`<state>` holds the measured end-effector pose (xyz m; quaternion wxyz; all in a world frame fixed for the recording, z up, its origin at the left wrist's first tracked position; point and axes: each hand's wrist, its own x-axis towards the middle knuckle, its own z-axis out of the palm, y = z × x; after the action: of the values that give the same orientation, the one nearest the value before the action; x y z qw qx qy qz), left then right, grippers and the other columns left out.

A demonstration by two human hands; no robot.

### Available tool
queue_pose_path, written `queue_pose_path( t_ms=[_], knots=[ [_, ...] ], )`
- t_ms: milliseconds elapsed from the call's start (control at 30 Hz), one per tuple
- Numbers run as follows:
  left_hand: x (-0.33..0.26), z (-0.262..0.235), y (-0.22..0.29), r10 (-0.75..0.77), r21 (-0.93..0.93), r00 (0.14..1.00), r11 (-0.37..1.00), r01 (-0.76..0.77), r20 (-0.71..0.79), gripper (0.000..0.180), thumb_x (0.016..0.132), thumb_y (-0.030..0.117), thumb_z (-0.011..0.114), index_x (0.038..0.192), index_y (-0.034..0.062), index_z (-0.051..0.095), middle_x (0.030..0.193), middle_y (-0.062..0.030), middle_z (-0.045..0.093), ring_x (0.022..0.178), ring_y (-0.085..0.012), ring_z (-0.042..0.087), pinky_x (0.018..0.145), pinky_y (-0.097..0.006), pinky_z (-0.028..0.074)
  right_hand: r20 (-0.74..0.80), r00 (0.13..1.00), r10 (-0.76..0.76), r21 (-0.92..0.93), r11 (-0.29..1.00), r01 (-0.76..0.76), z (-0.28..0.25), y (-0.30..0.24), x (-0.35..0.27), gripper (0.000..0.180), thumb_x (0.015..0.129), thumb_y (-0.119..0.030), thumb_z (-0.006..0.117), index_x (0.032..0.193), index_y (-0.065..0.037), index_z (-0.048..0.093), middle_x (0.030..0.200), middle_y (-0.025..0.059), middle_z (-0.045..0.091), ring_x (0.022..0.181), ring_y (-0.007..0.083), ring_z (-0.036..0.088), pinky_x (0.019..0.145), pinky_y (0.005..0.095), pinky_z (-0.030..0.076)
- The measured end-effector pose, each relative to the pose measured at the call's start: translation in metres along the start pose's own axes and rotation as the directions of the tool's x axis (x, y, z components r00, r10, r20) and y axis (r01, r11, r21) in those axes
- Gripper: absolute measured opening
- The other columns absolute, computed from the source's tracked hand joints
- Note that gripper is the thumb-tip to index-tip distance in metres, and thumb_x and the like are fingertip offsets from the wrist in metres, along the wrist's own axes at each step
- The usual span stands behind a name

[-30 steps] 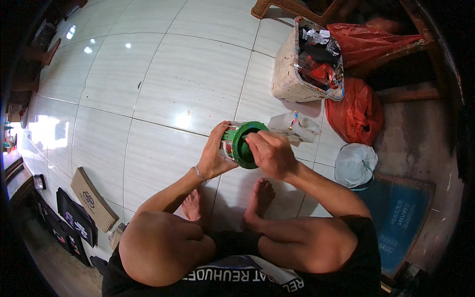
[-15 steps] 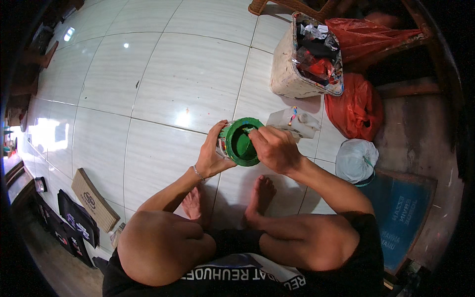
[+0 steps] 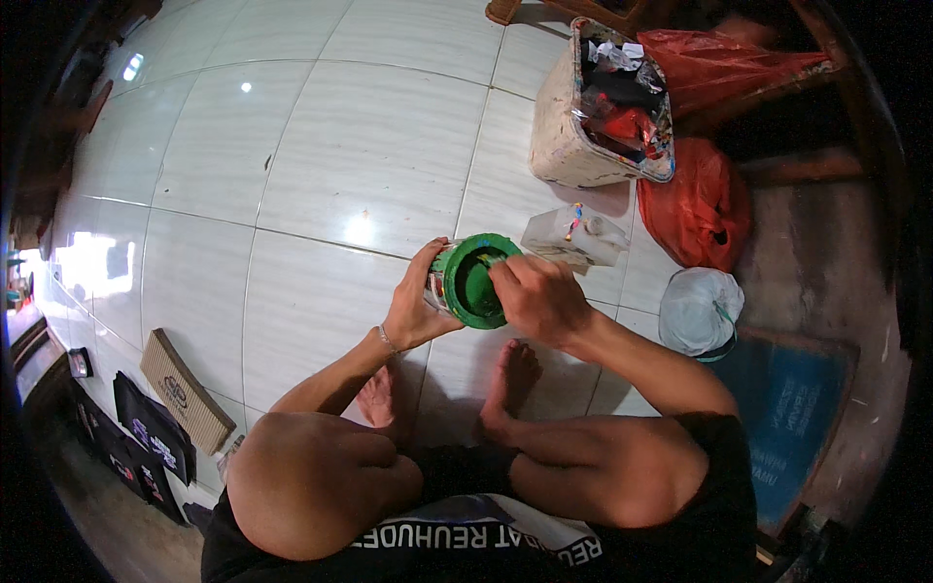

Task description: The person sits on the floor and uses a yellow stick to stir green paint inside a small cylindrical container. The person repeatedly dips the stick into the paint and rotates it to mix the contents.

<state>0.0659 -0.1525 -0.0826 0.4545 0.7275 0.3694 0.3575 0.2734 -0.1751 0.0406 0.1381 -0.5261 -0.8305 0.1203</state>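
Note:
Above my feet I hold a paint can (image 3: 475, 283), its rim and inside coated in green paint and its mouth tilted toward me. My left hand (image 3: 418, 301) is wrapped round the can's left side and base. At the right of the rim, my right hand (image 3: 540, 299) is closed in a pinch on a thin, paint-smeared stick (image 3: 493, 259) that reaches into the opening. Most of the stick is hidden by my fingers and the rim. Just beyond my right hand, a translucent plastic container (image 3: 573, 236) with coloured paint smears lies on the tiles.
A paint-stained bin (image 3: 564, 136) full of scraps stands at the far right. Beside it are a red plastic bag (image 3: 695, 209) and a white bundle (image 3: 700, 311). A blue board (image 3: 792, 418) lies at the right. Leftward are a ribbed tan panel (image 3: 185, 389) and black printed cloths (image 3: 151, 428).
My right hand has shifted slightly at the can's opening, still pinching the stick. The can has tipped a little, and my left hand keeps its hold.

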Motion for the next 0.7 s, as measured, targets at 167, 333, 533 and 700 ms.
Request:
queue_pose_path(
  t_ms=[167, 333, 533, 700],
  knots=[
    [0.000, 0.003, -0.001, -0.013, -0.009, 0.999, 1.000, 0.013, 0.034, 0.112, 0.056, 0.022, 0.095, 0.147, 0.0029, 0.034, 0.148, -0.0195, 0.046, 0.133, -0.0356, 0.051, 0.110, -0.041, 0.045, 0.042, 0.999, -0.017, 0.270, 0.963, 0.005, 0.008, -0.008, -0.011, 0.007, 0.086, -0.006, 0.063, 0.084, -0.003, 0.058, 0.070, 0.0109, 0.057, 0.064, 0.0311, 0.064, 0.053, 0.0427, 0.051],
    [-0.002, 0.001, 0.001, -0.014, -0.010, 1.000, 1.000, 0.015, 0.027, 0.112, 0.056, 0.022, 0.095, 0.147, 0.0025, 0.033, 0.148, -0.0195, 0.046, 0.133, -0.0359, 0.050, 0.110, -0.041, 0.044, -0.030, 0.999, -0.023, 0.110, 0.994, 0.026, 0.007, -0.004, 0.006, 0.008, 0.081, -0.008, 0.061, 0.083, -0.001, 0.058, 0.075, 0.0119, 0.061, 0.065, 0.0324, 0.067, 0.056, 0.0467, 0.055],
    [0.001, 0.003, -0.002, 0.026, 0.015, 1.000, 1.000, -0.026, 0.002, 0.112, 0.056, 0.022, 0.096, 0.147, 0.0020, 0.034, 0.147, -0.0197, 0.046, 0.133, -0.0359, 0.050, 0.111, -0.041, 0.044, 0.087, 0.996, -0.006, 0.259, 0.966, -0.017, 0.010, -0.004, -0.018, 0.006, 0.085, -0.006, 0.062, 0.081, -0.004, 0.058, 0.069, 0.0122, 0.058, 0.061, 0.0315, 0.063, 0.053, 0.0428, 0.052],
    [0.002, -0.001, 0.001, 0.023, 0.035, 1.000, 0.999, -0.023, -0.002, 0.111, 0.055, 0.021, 0.095, 0.146, 0.0018, 0.035, 0.146, -0.0201, 0.047, 0.134, -0.0360, 0.050, 0.111, -0.042, 0.044, -0.100, 0.995, 0.007, 0.132, 0.991, 0.006, 0.008, -0.002, 0.004, 0.005, 0.084, -0.004, 0.062, 0.081, -0.003, 0.058, 0.069, 0.0118, 0.058, 0.061, 0.0321, 0.063, 0.053, 0.0434, 0.052]
  ],
)
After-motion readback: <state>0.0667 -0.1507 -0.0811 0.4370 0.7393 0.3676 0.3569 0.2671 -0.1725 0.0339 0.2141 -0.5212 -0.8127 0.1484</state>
